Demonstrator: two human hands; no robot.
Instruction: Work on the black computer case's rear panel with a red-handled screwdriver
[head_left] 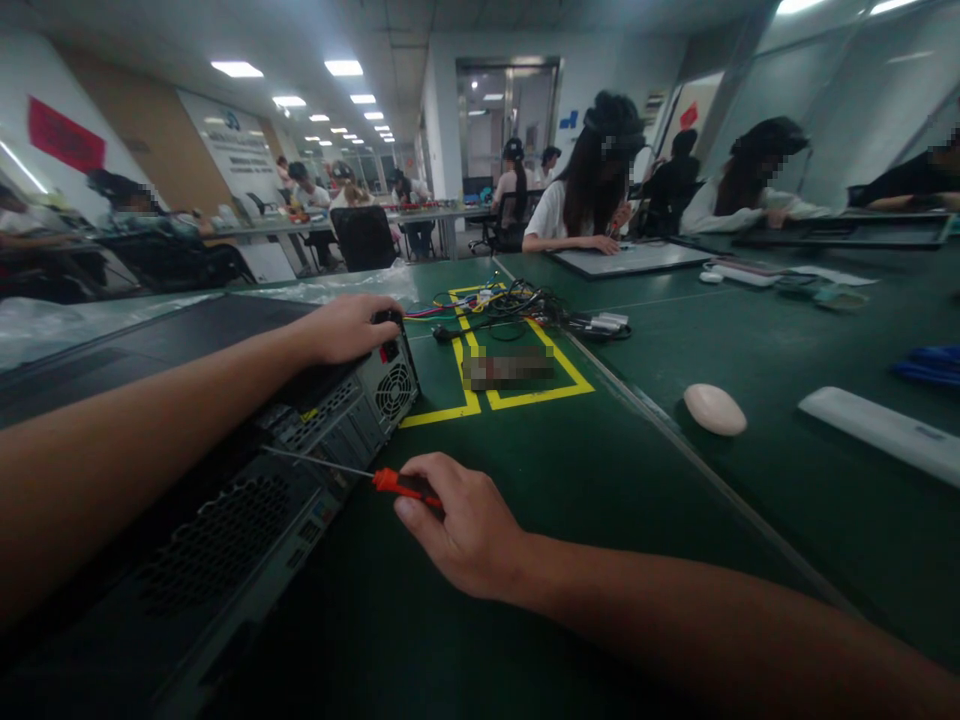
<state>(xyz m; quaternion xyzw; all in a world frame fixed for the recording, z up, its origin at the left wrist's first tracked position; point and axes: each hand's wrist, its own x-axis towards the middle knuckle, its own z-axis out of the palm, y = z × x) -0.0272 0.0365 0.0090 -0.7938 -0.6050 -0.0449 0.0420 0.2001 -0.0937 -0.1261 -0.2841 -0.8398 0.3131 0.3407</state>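
Observation:
A black desktop computer case lies at the left, its rear panel with a fan grille and ports turned toward the table's middle. My left hand rests on the case's top far corner, its fingers bent over the edge and gripping it. In my closed right hand is a screwdriver with a red and black handle. The screwdriver's thin metal shaft points left, and its tip reaches the rear panel near the slot covers. Whether the tip sits in a screw is too small to tell.
Beyond the case lie tangled cables and yellow tape outlines on the green table. A blurred-out object lies there. To the right are an egg-shaped pale object and a long white bar. Several people sit opposite.

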